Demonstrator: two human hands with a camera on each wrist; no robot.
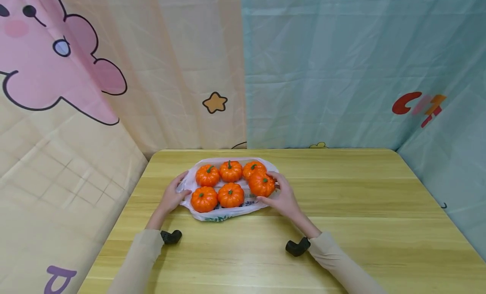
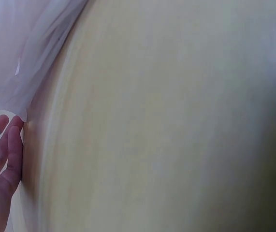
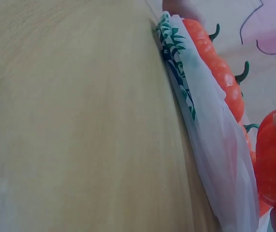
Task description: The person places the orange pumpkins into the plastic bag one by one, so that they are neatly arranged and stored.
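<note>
A white plastic bag [image 1: 250, 208] with green print lies spread on the table, its rim turned up around several small orange pumpkins [image 1: 230, 195] with green stems. My right hand [image 1: 284, 198] grips one more pumpkin [image 1: 262, 184], thumb at the near side and fingers at the far side, at the bag's right end. It partly covers a pumpkin [image 1: 252, 167] behind it. In the right wrist view, the held pumpkin [image 3: 274, 164] sits just above the bag's edge. At the bag's left end, my left hand [image 1: 172, 197] touches the plastic, with thumb and fingers apart.
The light wooden table [image 1: 360, 192] extends to the right and in front of the bag. Printed curtains [image 1: 182, 74] hang behind it and at both sides. A black wrist device [image 1: 298, 246] is on each forearm.
</note>
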